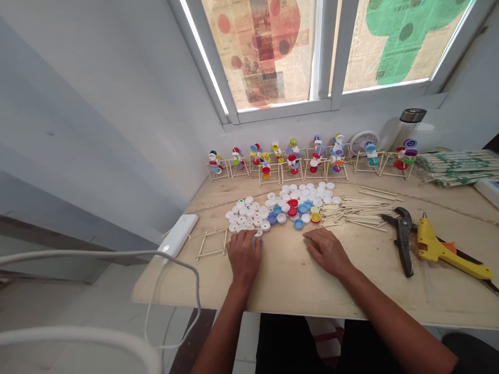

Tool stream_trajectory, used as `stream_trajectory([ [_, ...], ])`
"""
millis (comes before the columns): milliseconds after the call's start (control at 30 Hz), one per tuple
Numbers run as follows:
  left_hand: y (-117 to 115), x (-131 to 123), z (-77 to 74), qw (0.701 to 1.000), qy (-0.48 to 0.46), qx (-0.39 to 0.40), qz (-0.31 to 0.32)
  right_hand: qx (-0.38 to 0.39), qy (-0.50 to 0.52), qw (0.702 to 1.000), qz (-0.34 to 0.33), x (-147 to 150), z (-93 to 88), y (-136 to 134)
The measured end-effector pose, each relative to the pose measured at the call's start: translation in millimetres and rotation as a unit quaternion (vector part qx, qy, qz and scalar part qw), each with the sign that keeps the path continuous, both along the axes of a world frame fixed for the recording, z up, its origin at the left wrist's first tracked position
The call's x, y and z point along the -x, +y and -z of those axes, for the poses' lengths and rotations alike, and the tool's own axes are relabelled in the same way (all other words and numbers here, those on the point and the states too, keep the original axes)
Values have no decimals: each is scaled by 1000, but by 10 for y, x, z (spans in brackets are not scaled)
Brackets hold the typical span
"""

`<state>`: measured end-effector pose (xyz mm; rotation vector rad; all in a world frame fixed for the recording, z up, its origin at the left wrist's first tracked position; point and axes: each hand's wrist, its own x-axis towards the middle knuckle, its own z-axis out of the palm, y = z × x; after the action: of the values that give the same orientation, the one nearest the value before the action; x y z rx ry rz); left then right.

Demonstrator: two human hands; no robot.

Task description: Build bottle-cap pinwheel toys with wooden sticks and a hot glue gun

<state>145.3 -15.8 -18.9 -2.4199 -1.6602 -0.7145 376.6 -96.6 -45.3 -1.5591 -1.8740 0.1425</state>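
My left hand [244, 253] lies on the wooden table [296, 280] with its fingers curled around a pale blue bottle cap [258, 240] at the near edge of the cap pile [284, 206]. My right hand [325, 250] rests palm down beside it, fingers together and flat, holding nothing, just below the caps and the heap of thin wooden sticks [356, 210]. A square frame made of sticks [212, 243] lies left of my left hand.
A row of stick-and-cap models [307, 158] stands along the back edge. Black pliers [402, 236] and a yellow glue gun [444, 249] lie at the right. A white power strip [177, 235] with its cable sits at the left edge. Packed chopsticks [460, 167], a small fan [362, 141].
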Motion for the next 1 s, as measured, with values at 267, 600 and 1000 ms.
stream_trajectory([
  [267,162,-263,-54,998,55,6,20,2,5,1000,-4,10,-22,-3],
  [600,186,-297,2,997,66,2,27,4,20,1000,-4,20,-45,-7],
  [1000,-18,-248,-113,1000,-26,-4,15,5,25,1000,-3,18,-39,-8],
])
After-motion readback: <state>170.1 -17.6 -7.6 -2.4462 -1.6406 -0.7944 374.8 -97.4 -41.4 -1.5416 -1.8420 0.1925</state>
